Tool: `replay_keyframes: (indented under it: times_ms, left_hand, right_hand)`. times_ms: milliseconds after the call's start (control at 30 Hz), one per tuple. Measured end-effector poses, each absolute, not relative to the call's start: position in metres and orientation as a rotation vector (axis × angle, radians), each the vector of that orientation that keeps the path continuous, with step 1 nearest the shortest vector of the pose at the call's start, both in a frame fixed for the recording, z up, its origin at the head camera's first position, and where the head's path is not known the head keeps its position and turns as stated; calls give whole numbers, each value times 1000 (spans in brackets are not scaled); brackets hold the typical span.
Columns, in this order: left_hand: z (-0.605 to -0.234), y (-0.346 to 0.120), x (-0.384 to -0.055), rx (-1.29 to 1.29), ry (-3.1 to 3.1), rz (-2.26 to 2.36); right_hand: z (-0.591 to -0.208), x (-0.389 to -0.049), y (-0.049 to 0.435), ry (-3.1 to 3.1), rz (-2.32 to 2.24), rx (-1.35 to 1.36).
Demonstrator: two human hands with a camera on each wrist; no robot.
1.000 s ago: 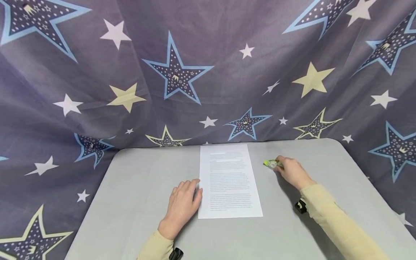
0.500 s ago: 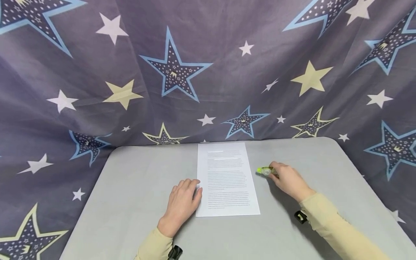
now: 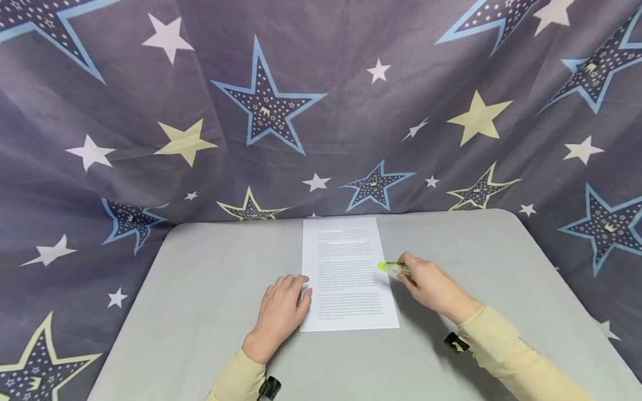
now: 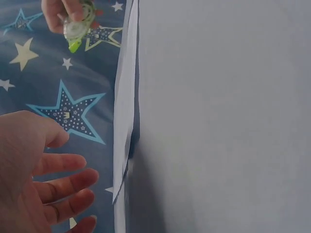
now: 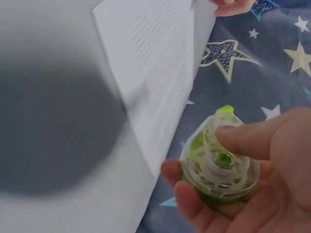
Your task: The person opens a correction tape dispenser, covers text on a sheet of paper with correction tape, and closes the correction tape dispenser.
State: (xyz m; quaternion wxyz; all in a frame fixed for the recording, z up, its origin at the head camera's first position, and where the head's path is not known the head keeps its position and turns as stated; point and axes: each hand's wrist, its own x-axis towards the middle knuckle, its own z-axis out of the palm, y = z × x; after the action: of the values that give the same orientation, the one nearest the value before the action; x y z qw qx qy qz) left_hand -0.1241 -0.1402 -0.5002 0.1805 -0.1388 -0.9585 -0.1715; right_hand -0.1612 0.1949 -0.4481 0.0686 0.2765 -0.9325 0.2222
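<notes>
A printed sheet of paper (image 3: 346, 278) lies on the grey table, a few lines near its top showing white patches. My left hand (image 3: 282, 307) rests at the sheet's left edge with fingers relaxed; the left wrist view shows those fingers (image 4: 68, 187) loosely spread, holding nothing. Between thumb and fingers, my right hand (image 3: 435, 287) grips a correction tape dispenser (image 5: 221, 160) with a clear body and a bright green tip. In the head view the dispenser's tip overlaps the sheet's right edge, pointing left. A shadow falls on the paper below it.
The grey table (image 3: 220, 267) extends to both sides of the sheet. Behind it hangs a dark curtain (image 3: 341, 128) with a star print, meeting the table's far edge. Each wrist wears a black device beside a beige sleeve (image 3: 506, 348).
My right hand has carried the correction tape dispenser leftward and slightly nearer, from right of the sheet to over its right edge. The left hand stays put; the head view has shifted slightly.
</notes>
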Motion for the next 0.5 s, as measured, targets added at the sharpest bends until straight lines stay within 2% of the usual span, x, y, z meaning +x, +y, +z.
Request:
replay_keyframes:
  times_ms: [500]
  left_hand:
    - [-501, -139, -126, -405, -2702, -489]
  right_hand:
    - [-429, -150, 176, -2804, 811, 1123]
